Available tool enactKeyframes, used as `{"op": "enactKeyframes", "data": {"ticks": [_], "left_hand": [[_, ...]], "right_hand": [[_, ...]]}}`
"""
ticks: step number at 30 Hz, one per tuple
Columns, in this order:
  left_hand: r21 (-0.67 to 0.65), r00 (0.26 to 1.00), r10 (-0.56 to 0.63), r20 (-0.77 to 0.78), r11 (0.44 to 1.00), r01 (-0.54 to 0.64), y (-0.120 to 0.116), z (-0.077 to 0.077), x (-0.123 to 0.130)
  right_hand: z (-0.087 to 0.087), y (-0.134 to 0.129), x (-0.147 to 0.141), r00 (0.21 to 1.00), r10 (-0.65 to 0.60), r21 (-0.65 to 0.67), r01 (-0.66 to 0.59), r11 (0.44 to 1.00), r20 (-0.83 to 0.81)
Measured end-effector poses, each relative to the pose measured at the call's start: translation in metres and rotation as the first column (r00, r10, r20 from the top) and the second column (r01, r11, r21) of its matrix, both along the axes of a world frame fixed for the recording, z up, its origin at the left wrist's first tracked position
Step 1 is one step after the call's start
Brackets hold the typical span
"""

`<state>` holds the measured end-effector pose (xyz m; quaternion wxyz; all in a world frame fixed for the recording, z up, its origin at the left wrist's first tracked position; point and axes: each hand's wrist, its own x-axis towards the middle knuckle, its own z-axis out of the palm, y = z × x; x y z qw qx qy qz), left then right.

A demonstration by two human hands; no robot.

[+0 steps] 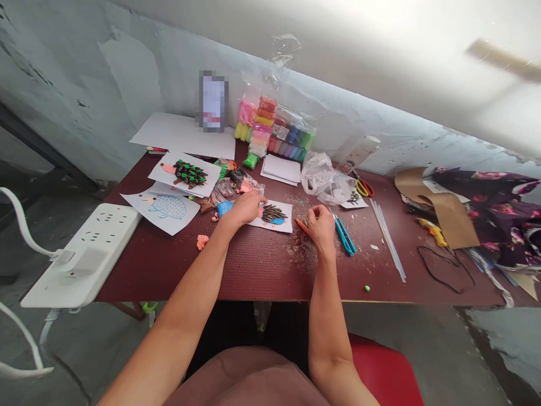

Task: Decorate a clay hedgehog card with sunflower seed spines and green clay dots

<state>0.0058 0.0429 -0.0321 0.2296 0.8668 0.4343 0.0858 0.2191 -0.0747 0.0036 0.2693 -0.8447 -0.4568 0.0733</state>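
Observation:
My left hand (245, 207) rests on a white card (281, 225) bearing a hedgehog picture covered in dark seeds (274, 214). A lump of blue clay (224, 208) lies just left of that hand. My right hand (320, 226) grips a thin orange stick (301, 225), perhaps a pencil, amid brown shavings (301, 251) on the dark red table (253, 276). A blue-handled tool (345, 235) lies just right of this hand. Another hedgehog card with green-tipped seeds (186, 173) and a blue outline hedgehog sheet (164, 208) lie further left.
A bag of coloured clay packs (270, 127) and white papers stand at the back. Red-handled scissors (364, 188), clear sticks (386, 239), kraft paper (443, 208) and floral fabric (486, 214) lie right. A white power strip (80, 254) sits at the left edge.

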Motion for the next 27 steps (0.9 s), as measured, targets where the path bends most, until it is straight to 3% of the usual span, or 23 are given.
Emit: {"op": "enactKeyframes", "data": {"ticks": [6,11,17,23,27], "left_hand": [[0.019,1.000,-0.009,0.017,1.000,0.008,0.001,-0.002,-0.001],[0.017,1.000,0.004,0.001,1.000,-0.005,0.001,-0.002,-0.001],[0.002,1.000,-0.005,-0.011,1.000,0.005,0.000,0.001,0.000],[0.000,0.999,-0.009,-0.032,1.000,0.009,0.001,0.001,0.001],[0.018,1.000,-0.006,-0.023,1.000,0.007,0.001,-0.001,0.001]], "right_hand": [[-0.007,-0.009,-0.026,0.916,0.169,0.130,-0.129,0.983,-0.365],[-0.012,-0.012,-0.044,0.830,0.178,0.121,-0.134,0.984,-0.529],[-0.012,-0.012,-0.052,0.838,0.202,0.178,-0.127,0.976,-0.507],[-0.009,-0.012,-0.053,0.861,0.143,0.196,-0.051,0.979,-0.489],[-0.006,-0.015,-0.054,0.908,0.174,0.174,-0.114,0.978,-0.380]]}}
